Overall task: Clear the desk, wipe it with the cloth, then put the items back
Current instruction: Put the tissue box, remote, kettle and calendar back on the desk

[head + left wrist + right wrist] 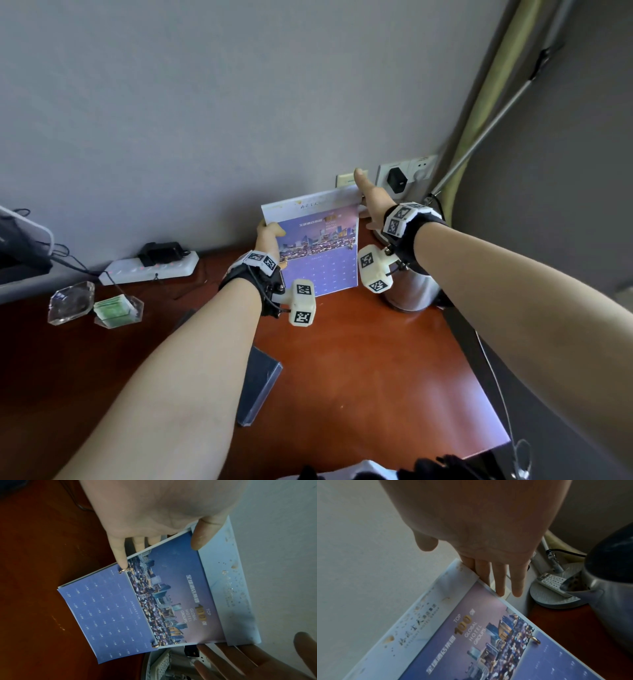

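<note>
At the far edge of the red-brown wooden counter point(359, 359), against the wall, I've got the blue-and-purple ring-bound desk calendar point(318, 246) standing upright, lower flap hanging toward the counter. Left hand point(269, 236) grips its left edge: thumb on the front face, fingers point(120, 553) curled behind. Right hand point(371, 202) is flat and released, straight fingers point(500, 580) just behind the calendar's top right corner, steadying rather than holding. My read: two-hand support because the card is floppy and the hinged flap swings on its rings.

Can't tell whether I'm lifting it off or setting it back. No cloth in view.

Other items on the counter:
- silver electric kettle point(411, 291) just right of the calendar, near the right edge, its round base with a white remote on it at the far right corner
- white power strip point(150, 269) along the far edge
- clear glass ashtray point(70, 303) and clear holder of green packets point(118, 310) at the left
- dark flat folder point(258, 387) near the middle

Risk: right wrist rig clipping the kettle.
</note>
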Motion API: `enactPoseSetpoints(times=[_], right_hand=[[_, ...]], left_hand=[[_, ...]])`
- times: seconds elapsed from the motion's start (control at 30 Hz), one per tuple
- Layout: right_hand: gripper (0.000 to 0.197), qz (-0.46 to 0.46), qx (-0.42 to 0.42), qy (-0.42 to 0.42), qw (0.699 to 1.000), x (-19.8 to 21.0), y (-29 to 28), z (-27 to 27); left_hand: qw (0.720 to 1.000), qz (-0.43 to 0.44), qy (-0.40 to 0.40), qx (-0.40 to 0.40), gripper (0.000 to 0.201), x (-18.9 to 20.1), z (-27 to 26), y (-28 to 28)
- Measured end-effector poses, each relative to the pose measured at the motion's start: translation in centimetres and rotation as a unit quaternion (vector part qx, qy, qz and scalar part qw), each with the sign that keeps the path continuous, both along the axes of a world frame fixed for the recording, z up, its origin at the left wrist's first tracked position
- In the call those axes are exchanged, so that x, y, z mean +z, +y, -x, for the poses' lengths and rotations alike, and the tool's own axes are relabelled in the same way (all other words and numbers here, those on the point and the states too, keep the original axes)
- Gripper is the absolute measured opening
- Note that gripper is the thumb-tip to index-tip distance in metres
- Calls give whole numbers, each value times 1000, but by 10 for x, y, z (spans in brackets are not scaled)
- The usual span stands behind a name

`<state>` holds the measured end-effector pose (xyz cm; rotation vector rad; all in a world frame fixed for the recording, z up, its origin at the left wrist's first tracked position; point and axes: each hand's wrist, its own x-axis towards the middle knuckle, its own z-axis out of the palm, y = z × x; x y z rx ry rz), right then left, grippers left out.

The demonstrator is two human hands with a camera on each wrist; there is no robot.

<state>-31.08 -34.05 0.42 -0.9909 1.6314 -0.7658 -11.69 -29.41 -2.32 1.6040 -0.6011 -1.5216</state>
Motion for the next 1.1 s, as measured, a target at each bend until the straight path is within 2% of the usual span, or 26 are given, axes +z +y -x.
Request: enactPoseSetpoints(times=[0.33,0.43,0.57,0.67,0.73,0.87,0.93,1.0,1.1], right_hand=[[88,-12,-7,-19,1000,-1,-46,46],[100,-18,1,-36,999,-2,-59,58],[115,-17,-4,-60,998,-5,-74,69],[121,-22,-4,-51,998,-10,-84,80],[117,-23,-6,-48,999,-10,-89,85],[86,-11,-14,-58,998,-4,-90,87],[77,-5,-13,-64,998,-7,-91,89],[76,-5,-10,-67,998,-10,-93,90],[77,-1,-13,-64,998,-12,-96,90]], left_hand=[[1000,15,6,7,69,7,46,-46],[1000,23,-1,8,81,7,58,-59],[1000,25,-3,7,63,11,71,-74],[999,30,-9,6,64,11,79,-85],[999,35,-11,6,67,7,83,-92],[999,33,-8,10,71,4,90,-99],[999,30,-7,14,82,1,91,-102],[1000,28,-6,12,90,-1,90,-104],[1000,27,-7,2,86,-4,88,-104]])
